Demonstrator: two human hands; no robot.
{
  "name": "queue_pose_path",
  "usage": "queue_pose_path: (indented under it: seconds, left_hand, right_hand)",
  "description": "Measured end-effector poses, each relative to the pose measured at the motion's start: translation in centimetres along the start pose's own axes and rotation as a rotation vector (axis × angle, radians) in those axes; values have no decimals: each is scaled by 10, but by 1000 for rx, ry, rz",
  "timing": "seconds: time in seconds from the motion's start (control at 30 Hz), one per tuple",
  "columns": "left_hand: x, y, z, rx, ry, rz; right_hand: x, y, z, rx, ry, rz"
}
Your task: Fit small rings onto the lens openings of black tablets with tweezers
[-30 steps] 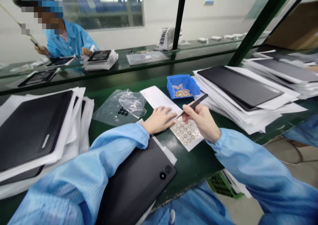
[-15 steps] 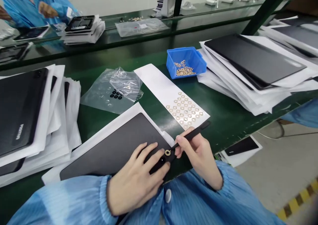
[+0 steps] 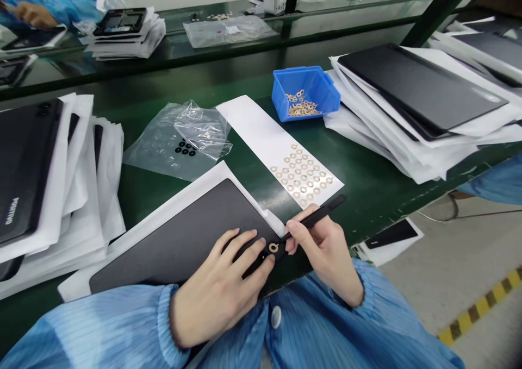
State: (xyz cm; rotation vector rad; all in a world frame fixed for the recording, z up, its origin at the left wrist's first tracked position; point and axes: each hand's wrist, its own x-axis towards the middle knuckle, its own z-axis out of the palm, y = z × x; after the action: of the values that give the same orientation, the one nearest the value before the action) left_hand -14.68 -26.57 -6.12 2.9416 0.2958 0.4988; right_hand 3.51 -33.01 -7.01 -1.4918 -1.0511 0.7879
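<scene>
The right hand (image 3: 326,249) is pinched shut on black tweezers (image 3: 316,217), whose tips carry a small gold ring (image 3: 272,247) just over the near right corner of the dark tablet back (image 3: 191,238); the left hand (image 3: 222,287) lies flat and spread on that same corner, fingers apart and clamped on nothing, its fingertips just beside the ring; to seat the ring well, it seems wise to keep that left hand pressing the tablet back steady, bring the ring down level and centred on the camera opening, and ease the tweezers off only once it sits flush; the opening itself is hidden under the ring and fingers, so alignment cannot be judged; beyond the tablet back, past its far right edge, lies a white sheet (image 3: 253,130) bearing rows of like rings, and farther off a blue bin (image 3: 305,83) of loose ones; to the tablet back's far left sits a clear bag (image 3: 179,141).
</scene>
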Motion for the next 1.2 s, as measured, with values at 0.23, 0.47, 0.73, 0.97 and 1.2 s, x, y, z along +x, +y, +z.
queue_pose_path:
  seconds: [0.23, 0.47, 0.73, 0.97, 1.2]
  left_hand:
    - [1, -1, 0, 5, -1, 10]
    - [1, -1, 0, 5, -16, 8]
    - [4, 0, -1, 24, 12, -8]
    - [6, 0, -1, 43, 10, -34]
    - [8, 0, -2, 66, -58, -33]
  right_hand:
    - [0, 0, 0, -19, 5, -34]
    - [0, 1, 0, -28, 11, -40]
    - [0, 1, 3, -73, 25, -61]
    - [-5, 3, 4, -212, 74, -213]
    - [-7, 2, 2, -67, 85, -183]
